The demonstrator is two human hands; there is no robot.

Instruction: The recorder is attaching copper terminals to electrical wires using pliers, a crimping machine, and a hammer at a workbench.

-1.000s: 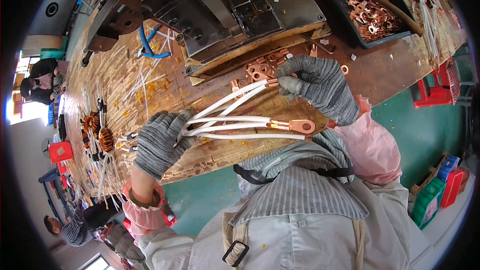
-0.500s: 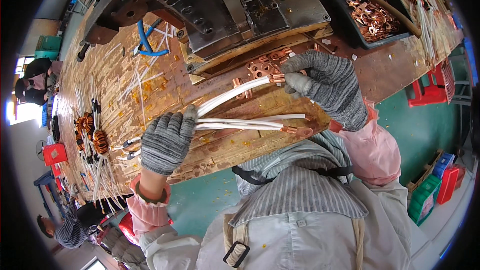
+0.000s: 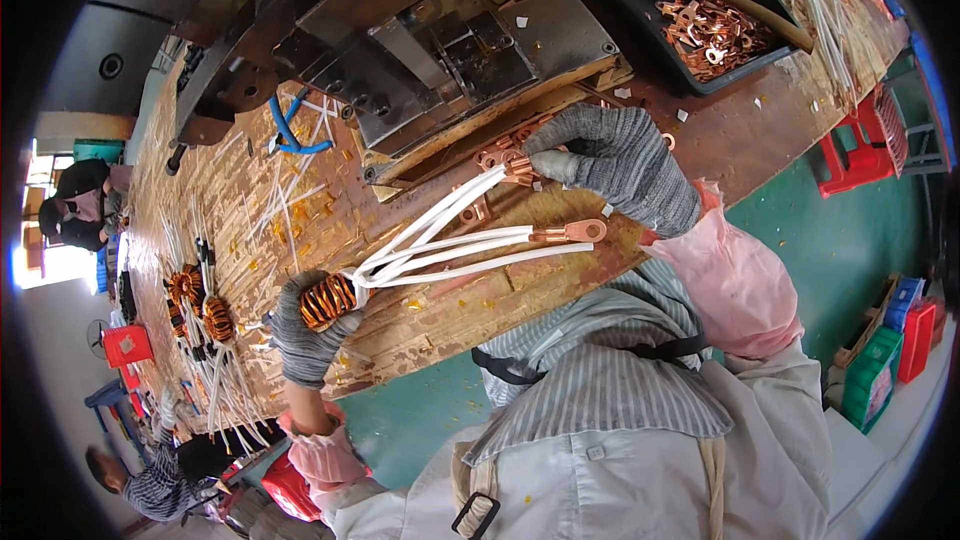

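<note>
My gloved left hand (image 3: 308, 338) is closed around a toroidal coil (image 3: 328, 302) wound with copper wire. White insulated leads (image 3: 440, 254) run from the coil rightward above the bench. One lead carries a copper cable lug (image 3: 585, 230) on its end; the lead nearest me ends without one. My gloved right hand (image 3: 622, 165) pinches the upper leads' end, where a copper terminal lug (image 3: 519, 170) sits partly behind my fingers. Loose copper lugs (image 3: 474, 206) lie on the bench just below and behind that end.
A heavy metal press (image 3: 440, 50) stands beyond my hands. Behind at right, a black tray (image 3: 690, 65) holds many copper lugs and a hammer (image 3: 750, 12). Finished-looking coils (image 3: 200, 305) with white leads lie at left. Blue tubing (image 3: 290, 130) rests by the press. Other people are at far left.
My left hand has slid left and down from the white leads onto the coil, which now shows. My right hand, still pinching the lead end, has shifted slightly left.
</note>
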